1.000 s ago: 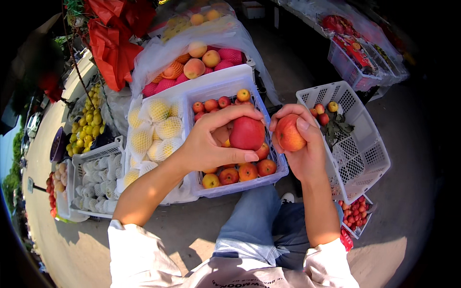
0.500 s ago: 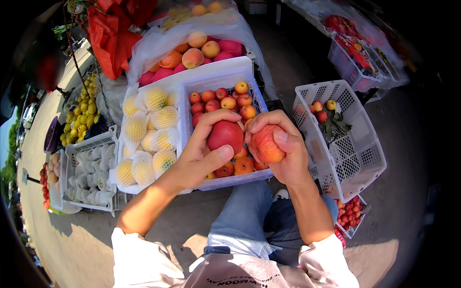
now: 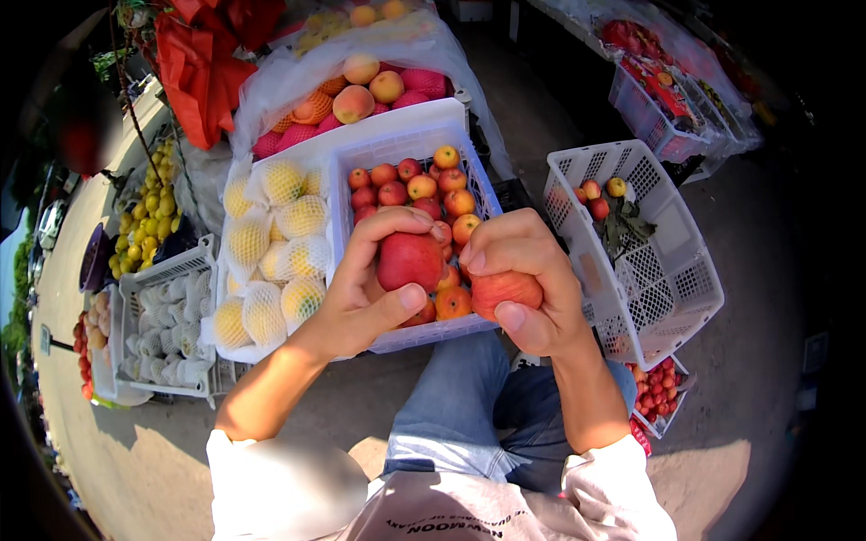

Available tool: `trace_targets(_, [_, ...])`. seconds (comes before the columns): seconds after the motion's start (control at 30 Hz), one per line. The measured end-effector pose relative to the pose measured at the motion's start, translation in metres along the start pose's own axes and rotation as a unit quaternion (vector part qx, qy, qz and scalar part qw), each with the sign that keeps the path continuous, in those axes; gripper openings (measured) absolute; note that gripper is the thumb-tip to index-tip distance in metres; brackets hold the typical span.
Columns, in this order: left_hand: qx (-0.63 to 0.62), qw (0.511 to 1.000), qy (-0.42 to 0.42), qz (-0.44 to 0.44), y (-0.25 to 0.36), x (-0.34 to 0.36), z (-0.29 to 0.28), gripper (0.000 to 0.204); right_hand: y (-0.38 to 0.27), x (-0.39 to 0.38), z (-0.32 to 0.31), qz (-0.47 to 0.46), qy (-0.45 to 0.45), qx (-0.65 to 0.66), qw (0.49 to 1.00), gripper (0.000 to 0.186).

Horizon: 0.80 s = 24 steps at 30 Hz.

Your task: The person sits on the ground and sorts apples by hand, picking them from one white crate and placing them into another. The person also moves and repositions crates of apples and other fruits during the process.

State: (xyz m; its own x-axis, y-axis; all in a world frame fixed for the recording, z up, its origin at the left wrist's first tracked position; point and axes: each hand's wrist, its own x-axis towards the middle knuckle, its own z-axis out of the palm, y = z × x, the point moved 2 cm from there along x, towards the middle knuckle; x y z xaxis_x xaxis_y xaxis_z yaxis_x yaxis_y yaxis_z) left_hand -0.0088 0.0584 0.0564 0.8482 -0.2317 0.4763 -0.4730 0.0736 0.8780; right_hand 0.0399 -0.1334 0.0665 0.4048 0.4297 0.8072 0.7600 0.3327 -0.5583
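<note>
My left hand (image 3: 365, 288) is closed round a deep red apple (image 3: 410, 261), thumb below it and fingers over the top. Close beside it, my right hand (image 3: 532, 279) grips a lighter, red-striped apple (image 3: 507, 291), its thumb pressed on the lower side and its fingers bent over the upper left. Both apples are held above a pale lilac plastic crate (image 3: 419, 337). Several red and yellowish apples (image 3: 392, 193) lie in that crate, some of them hidden by my hands.
Left of the crate, yellow fruit in white foam nets (image 3: 248, 242) fills a box. Peaches (image 3: 353, 104) sit behind it. At the right stands a white slatted crate (image 3: 690, 257) with a few apples and dark leaves (image 3: 624, 227). A grey crate (image 3: 215, 311) holds foam-wrapped fruit.
The right hand has turned, tipping its apple and lowering it slightly, with the thumb now underneath. My left hand and its apple have shifted a little left. The whole view has moved slightly.
</note>
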Motion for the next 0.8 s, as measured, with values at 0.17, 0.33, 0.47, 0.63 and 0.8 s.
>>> trace_targets(0.17, [-0.028, 1.0, 0.002, -0.004, 0.0, -0.003, -0.001, 0.058, 0.001, 0.0, 0.001, -0.004, 0.002, -0.005, 1.0, 0.035])
trace_targets(0.33, [-0.049, 0.997, -0.032, 0.047, -0.01, 0.004, -0.002, 0.066, 0.009, -0.003, -0.005, 0.051, 0.084, 0.045, 0.994, 0.041])
trace_targets(0.47, [-0.065, 0.997, -0.009, -0.046, -0.007, 0.003, 0.001, 0.066, 0.015, -0.004, -0.024, 0.112, 0.194, 0.104, 0.969, 0.047])
trace_targets(0.63, [-0.091, 0.99, -0.007, -0.106, -0.01, -0.002, -0.002, 0.059, 0.016, -0.004, -0.032, 0.151, 0.258, 0.112, 0.948, 0.048])
trace_targets(0.8, [-0.124, 0.989, 0.001, -0.08, -0.009, 0.002, 0.0, 0.054, 0.018, -0.006, -0.034, 0.162, 0.268, 0.112, 0.943, 0.046])
